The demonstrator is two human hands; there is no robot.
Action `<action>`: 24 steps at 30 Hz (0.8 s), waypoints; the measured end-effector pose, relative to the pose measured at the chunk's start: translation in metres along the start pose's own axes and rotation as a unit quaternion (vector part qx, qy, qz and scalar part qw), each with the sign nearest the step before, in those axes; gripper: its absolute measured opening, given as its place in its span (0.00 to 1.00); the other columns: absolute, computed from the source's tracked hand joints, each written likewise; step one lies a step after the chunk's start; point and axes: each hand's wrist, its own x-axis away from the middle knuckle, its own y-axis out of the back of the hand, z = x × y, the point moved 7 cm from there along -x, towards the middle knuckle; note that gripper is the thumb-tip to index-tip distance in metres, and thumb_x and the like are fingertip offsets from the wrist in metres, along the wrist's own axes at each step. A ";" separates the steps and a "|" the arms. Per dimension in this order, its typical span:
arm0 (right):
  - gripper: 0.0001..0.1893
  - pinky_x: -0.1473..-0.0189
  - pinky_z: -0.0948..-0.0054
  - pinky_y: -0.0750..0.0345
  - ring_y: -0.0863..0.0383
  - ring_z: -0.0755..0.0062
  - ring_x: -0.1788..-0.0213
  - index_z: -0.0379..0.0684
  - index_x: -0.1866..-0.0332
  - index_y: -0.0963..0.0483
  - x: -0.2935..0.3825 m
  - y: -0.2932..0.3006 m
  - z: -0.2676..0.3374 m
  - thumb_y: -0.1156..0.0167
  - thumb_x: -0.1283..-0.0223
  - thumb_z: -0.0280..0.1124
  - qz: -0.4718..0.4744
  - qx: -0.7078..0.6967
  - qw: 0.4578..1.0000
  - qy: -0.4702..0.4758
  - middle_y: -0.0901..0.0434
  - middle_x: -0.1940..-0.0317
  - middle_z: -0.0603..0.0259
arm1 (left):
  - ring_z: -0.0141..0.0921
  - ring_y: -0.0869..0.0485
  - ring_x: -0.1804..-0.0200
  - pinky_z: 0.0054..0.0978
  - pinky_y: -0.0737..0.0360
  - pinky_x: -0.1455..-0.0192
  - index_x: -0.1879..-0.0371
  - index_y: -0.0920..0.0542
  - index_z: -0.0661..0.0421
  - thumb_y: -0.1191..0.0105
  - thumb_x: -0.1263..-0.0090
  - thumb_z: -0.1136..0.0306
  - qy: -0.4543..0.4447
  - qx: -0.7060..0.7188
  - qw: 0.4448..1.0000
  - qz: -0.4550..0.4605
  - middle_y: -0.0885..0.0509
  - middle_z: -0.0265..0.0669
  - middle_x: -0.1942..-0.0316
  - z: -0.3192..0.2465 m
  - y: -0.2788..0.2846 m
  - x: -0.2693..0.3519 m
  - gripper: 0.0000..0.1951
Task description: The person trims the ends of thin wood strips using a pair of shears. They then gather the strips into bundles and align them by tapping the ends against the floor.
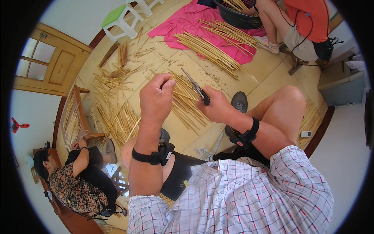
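Observation:
My left hand point(157, 96) is closed on a thin straw-coloured stalk, whose tip shows by the thumb; a pale length of stalk point(134, 128) also shows beside my left forearm. To its right, my right hand point(214, 103) grips a dark-handled cutting tool point(195, 84), seemingly pruning shears or scissors, its narrow metal end pointing up and left. The two hands are apart. Below them on the tiled floor lies a loose pile of stalks point(187, 102). Another heap of stalks point(118, 118) is spread left of my left hand.
Ahead, more stalks point(207, 52) lie across a pink cloth point(187, 17) near a dark basket point(239, 17). A person in orange point(306, 20) sits at the upper right, another person point(76, 181) at the lower left. A wooden frame point(81, 111) and a green-topped stool point(116, 16) stand left.

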 end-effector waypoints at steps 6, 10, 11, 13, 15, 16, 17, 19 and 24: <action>0.20 0.55 0.55 0.24 0.21 0.43 0.57 0.38 0.47 0.28 0.001 0.001 0.000 0.33 0.44 0.30 -0.028 0.008 0.999 0.017 0.21 0.63 0.46 | 0.29 0.17 0.66 0.26 0.22 0.59 0.55 0.17 0.63 0.41 0.30 0.70 0.003 0.014 1.000 -0.019 0.14 0.41 0.69 0.006 0.009 -0.001 0.10; 0.23 0.53 0.58 0.23 0.21 0.45 0.55 0.37 0.44 0.29 0.005 0.005 0.017 0.33 0.45 0.28 -0.064 0.039 0.991 0.107 0.22 0.59 0.48 | 0.29 0.18 0.66 0.25 0.22 0.60 0.55 0.17 0.63 0.42 0.28 0.69 -0.011 0.029 0.999 -0.023 0.15 0.39 0.68 0.011 0.008 -0.003 0.10; 0.23 0.53 0.58 0.23 0.21 0.45 0.55 0.37 0.44 0.29 0.005 0.006 0.019 0.33 0.45 0.28 -0.065 0.039 0.991 0.106 0.22 0.59 0.48 | 0.29 0.18 0.66 0.25 0.22 0.60 0.55 0.17 0.63 0.42 0.28 0.69 -0.011 0.029 0.999 -0.022 0.15 0.39 0.68 0.011 0.008 -0.002 0.10; 0.23 0.54 0.57 0.23 0.21 0.44 0.56 0.38 0.45 0.29 0.006 0.010 0.027 0.33 0.46 0.27 -0.068 0.062 0.987 0.130 0.22 0.60 0.49 | 0.28 0.19 0.66 0.25 0.22 0.60 0.54 0.17 0.63 0.43 0.27 0.69 0.018 0.042 0.999 0.008 0.15 0.38 0.70 0.010 0.003 0.000 0.10; 0.22 0.55 0.57 0.23 0.21 0.45 0.57 0.39 0.45 0.29 0.007 0.010 0.027 0.34 0.46 0.27 -0.074 0.067 0.985 0.143 0.22 0.61 0.49 | 0.24 0.22 0.69 0.22 0.24 0.63 0.52 0.17 0.62 0.44 0.26 0.68 0.014 0.039 0.999 0.021 0.15 0.35 0.70 0.007 0.001 0.001 0.12; 0.21 0.55 0.57 0.23 0.20 0.45 0.58 0.39 0.46 0.28 0.008 0.011 0.028 0.34 0.46 0.27 -0.079 0.073 0.982 0.156 0.22 0.62 0.50 | 0.20 0.25 0.71 0.18 0.26 0.65 0.50 0.17 0.62 0.44 0.25 0.66 0.009 0.035 0.999 0.034 0.15 0.32 0.71 0.005 -0.001 0.001 0.13; 0.21 0.55 0.57 0.23 0.20 0.45 0.58 0.39 0.46 0.28 0.009 0.011 0.028 0.34 0.46 0.27 -0.080 0.073 0.982 0.155 0.22 0.62 0.50 | 0.20 0.25 0.71 0.18 0.26 0.65 0.50 0.17 0.62 0.44 0.25 0.66 0.009 0.036 0.999 0.035 0.15 0.32 0.71 0.003 -0.001 0.002 0.13; 0.20 0.58 0.56 0.23 0.20 0.47 0.59 0.40 0.48 0.28 0.008 0.009 0.027 0.34 0.46 0.27 -0.066 0.078 0.985 0.136 0.23 0.64 0.51 | 0.21 0.23 0.70 0.19 0.25 0.64 0.50 0.17 0.62 0.45 0.25 0.66 0.007 0.024 0.999 0.043 0.15 0.33 0.71 0.000 -0.002 0.002 0.13; 0.19 0.61 0.57 0.23 0.19 0.47 0.62 0.41 0.49 0.27 0.009 0.010 0.029 0.34 0.46 0.27 -0.074 0.065 0.983 0.153 0.23 0.67 0.52 | 0.24 0.19 0.66 0.21 0.23 0.61 0.50 0.18 0.64 0.45 0.25 0.67 -0.002 0.026 0.999 0.047 0.15 0.34 0.70 0.001 -0.002 0.003 0.13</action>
